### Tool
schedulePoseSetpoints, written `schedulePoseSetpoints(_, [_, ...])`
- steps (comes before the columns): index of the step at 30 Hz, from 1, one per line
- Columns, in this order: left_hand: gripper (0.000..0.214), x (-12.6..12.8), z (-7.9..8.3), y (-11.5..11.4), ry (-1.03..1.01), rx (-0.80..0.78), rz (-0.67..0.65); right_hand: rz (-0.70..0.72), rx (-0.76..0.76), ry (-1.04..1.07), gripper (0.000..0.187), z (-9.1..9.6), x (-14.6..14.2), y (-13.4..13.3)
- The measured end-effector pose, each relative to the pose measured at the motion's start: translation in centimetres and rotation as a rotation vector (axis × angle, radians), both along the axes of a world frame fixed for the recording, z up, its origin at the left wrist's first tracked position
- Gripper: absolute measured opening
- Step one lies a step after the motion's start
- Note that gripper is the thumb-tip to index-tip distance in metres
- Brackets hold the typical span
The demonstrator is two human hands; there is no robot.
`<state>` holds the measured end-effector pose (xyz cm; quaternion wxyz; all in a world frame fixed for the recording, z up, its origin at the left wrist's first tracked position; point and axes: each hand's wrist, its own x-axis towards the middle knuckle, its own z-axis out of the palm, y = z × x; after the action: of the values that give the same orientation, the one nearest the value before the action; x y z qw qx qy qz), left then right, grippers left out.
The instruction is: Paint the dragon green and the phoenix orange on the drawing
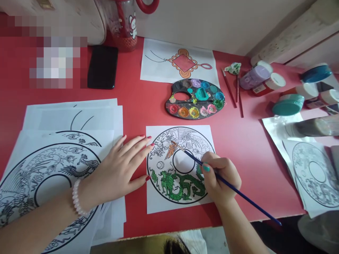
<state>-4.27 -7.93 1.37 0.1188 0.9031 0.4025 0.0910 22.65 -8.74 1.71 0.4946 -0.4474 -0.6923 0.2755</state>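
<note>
Paintbrush (192,157) pinched in right hand (221,178), tip on dragon sheet (156,204); left hand (120,169) flat, grip released, touching it.

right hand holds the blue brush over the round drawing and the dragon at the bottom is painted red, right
No: the head view shows the dragon painted green, not red. The right hand does hold the blue brush over the round drawing.

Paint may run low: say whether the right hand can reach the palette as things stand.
Probably yes: the palette lies just beyond the sheet where the right hand holds the brush, only that sheet and table between.
</note>
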Motion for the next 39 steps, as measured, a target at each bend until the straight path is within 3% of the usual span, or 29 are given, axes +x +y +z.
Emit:
schedulePoseSetpoints(20, [0.065,0.01,0.01,-0.03,-0.019,-0.016,0.004,-0.005,0.022,-0.035,0.017,0.07,0.11,-0.15])
schedulePoseSetpoints(24, [0.064,0.05,0.11,0.04,-0.003,0.006,0.001,-0.050,0.019,-0.124,0.017,-0.06,0.26,-0.24])
schedulePoseSetpoints(39, [0.066,0.00,-0.05,0.10,0.043,0.007,-0.015,-0.008,0.032,-0.030,0.019,-0.14,0.41,-0.43])
